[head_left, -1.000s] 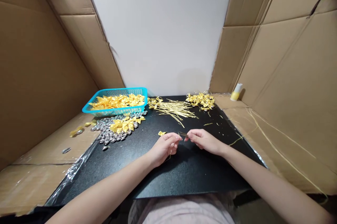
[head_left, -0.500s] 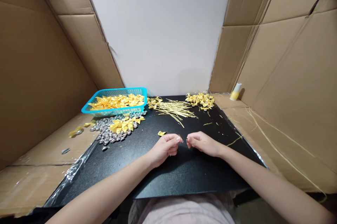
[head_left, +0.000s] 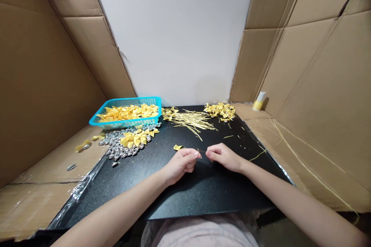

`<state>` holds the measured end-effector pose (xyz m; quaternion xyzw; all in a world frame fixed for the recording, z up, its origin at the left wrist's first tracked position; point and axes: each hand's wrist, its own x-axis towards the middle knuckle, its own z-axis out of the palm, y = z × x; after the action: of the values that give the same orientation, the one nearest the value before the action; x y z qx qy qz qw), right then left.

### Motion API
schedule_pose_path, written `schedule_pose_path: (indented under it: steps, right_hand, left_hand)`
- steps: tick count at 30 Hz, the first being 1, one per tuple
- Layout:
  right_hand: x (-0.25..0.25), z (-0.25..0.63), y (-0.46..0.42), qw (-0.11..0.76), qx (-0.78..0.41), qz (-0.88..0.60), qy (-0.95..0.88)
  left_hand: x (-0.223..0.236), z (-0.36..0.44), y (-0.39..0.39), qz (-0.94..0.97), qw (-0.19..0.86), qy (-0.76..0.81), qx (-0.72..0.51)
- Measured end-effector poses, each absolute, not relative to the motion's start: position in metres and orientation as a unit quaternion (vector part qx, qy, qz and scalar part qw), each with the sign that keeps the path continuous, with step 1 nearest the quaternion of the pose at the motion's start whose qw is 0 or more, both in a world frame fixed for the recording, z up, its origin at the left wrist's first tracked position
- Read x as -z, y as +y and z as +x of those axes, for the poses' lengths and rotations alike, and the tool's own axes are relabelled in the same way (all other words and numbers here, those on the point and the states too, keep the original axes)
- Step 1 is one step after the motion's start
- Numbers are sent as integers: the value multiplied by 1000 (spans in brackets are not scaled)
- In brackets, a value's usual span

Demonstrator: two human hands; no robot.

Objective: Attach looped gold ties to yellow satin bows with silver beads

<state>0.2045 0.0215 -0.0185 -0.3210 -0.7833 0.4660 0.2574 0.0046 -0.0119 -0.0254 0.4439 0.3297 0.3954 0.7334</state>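
Note:
My left hand [head_left: 185, 162] is closed in a pinch above the front middle of the black table top [head_left: 185, 200]. Facing it, my right hand [head_left: 222, 156] is pinched too. A thin dark strand [head_left: 202, 151] spans the small gap between my fingertips, one end in each hand; its colour is hard to make out. Just beyond my left hand lies a single yellow ribbon bow [head_left: 177, 147]. Farther back is a loose pile of thin gold ties [head_left: 193, 119].
A blue basket [head_left: 160, 113] of yellow bows stands at the back left. Before it lie silver beads [head_left: 114, 142] with several bows on top. Bows with beads [head_left: 222, 111] are heaped at the back right, near a thread spool [head_left: 259, 101]. Cardboard walls [head_left: 324, 65] flank the table.
My right hand has shifted very slightly, and the strand between my fingertips now shows across the gap. The things on the table lie as before.

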Motion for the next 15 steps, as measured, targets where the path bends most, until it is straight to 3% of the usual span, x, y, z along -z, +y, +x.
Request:
schedule_pose_path:
  steps: [15]
  right_hand:
    - [15,205,20,275,-446,-336,-783]
  left_hand:
    - [27,2,-11,444,734,332,-391]
